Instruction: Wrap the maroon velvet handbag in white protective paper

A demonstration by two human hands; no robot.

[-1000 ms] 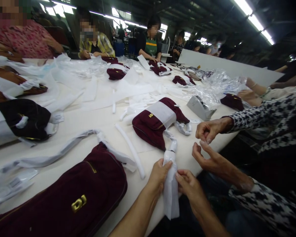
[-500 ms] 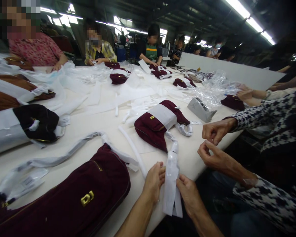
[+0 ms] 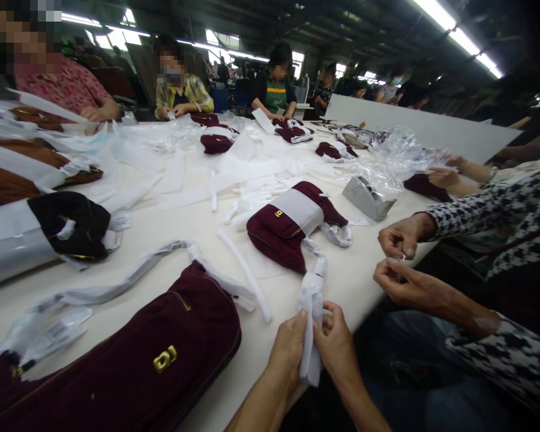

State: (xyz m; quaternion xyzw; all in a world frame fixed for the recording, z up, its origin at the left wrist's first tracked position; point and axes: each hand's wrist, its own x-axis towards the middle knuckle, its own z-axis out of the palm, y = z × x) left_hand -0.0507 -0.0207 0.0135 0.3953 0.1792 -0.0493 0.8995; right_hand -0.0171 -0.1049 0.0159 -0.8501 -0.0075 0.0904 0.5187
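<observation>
The left-hand grip (image 3: pixel 288 345) and right-hand grip (image 3: pixel 335 339) hold a long strip of translucent white wrapping (image 3: pixel 312 294) between them, thumbs against it. Its upper end meets a wrapped strap by a maroon cloth bag with a white band and gold letters (image 3: pixel 274 237), lying on the cream worktop (image 3: pixel 180 219). A larger maroon cloth bag (image 3: pixel 117 354) lies to the left, a slim white foam tube (image 3: pixel 245 276) between the bags. Beyond, to the right, stands a grey tape dispenser (image 3: pixel 366 201), near a co-worker's houndstooth sleeve (image 3: pixel 472 216).
</observation>
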